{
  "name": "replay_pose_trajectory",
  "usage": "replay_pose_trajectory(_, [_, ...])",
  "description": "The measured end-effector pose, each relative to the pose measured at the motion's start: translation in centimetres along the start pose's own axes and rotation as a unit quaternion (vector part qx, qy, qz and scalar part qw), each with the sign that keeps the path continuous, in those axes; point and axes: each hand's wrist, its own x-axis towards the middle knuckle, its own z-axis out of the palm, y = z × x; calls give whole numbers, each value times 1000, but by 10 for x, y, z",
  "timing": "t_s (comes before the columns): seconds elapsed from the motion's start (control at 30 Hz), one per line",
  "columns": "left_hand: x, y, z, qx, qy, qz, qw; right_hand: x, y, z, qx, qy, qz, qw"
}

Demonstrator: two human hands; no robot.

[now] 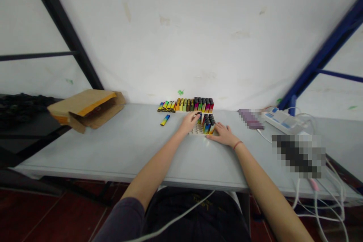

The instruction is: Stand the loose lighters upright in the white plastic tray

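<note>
A pale tray with rows of holes (pixel 197 130) lies on the table in front of me. Its right part holds several upright lighters (pixel 209 124) with black tops and bright bodies. My left hand (pixel 188 122) reaches over the tray's left side, thumb and fingers closed on a blue-topped lighter (pixel 199 118) that stands upright at the tray's back. Around the tray's right front corner rests my right hand (pixel 225 134), fingers spread, thumb along the front edge and fingertips beside the lighters.
Behind the tray stand rows of lighters (pixel 203 104) and yellow-topped ones (pixel 185 104). Several lie in a pile (pixel 166 106); a single lighter (pixel 165 120) lies nearer. An open cardboard box (pixel 87 107) is at left. A power strip (pixel 283 120) and cables are at right.
</note>
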Motion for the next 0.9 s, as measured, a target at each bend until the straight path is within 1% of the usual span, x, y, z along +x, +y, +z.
replay_pose_trajectory(0.1, [-1,4,2,17,-18,-1,1000,0,0,0,-1,-2,1,1000])
replay_pose_trajectory(0.23, [-4,9,2,54,-34,26,998,0,-1,-1,-5,-3,1,1000])
replay_pose_trajectory(0.37, [-9,15,-2,101,-57,51,992,-1,-2,-3,-5,-4,0,1000])
replay_pose_trajectory(0.4, [-10,16,-5,116,-53,51,991,-1,-2,-3,-4,-5,0,1000])
replay_pose_trajectory(0.43, [-11,18,-9,136,-37,45,989,-2,-2,-3,-3,-5,-1,1000])
replay_pose_trajectory(0.47, [-12,19,-15,162,-5,32,986,-2,-3,-4,-3,-6,-2,1000])
replay_pose_trajectory(0.5, [-12,20,-23,192,42,13,980,-2,-3,-4,-3,-6,-2,1000])
replay_pose_trajectory(0.57, [-12,19,-41,256,150,-33,955,-3,-4,-5,-3,-5,-3,1000])
replay_pose_trajectory(0.6, [-11,17,-52,279,190,-53,940,-3,-4,-5,-4,-5,-2,1000])
replay_pose_trajectory(0.63, [-10,15,-62,292,215,-71,929,-3,-4,-5,-5,-5,-1,1000])
replay_pose_trajectory(0.7, [-9,8,-80,300,225,-120,919,-3,-4,-5,-6,-5,0,1000])
replay_pose_trajectory(0.77, [-8,0,-91,296,212,-177,914,-3,-4,-5,-4,-3,-3,1000])
replay_pose_trajectory(0.83, [-8,-7,-93,294,201,-206,911,-3,-3,-4,-3,0,-6,1000])
replay_pose_trajectory(0.9, [-8,-11,-90,296,205,-202,911,-3,-3,-4,-5,1,-4,1000])
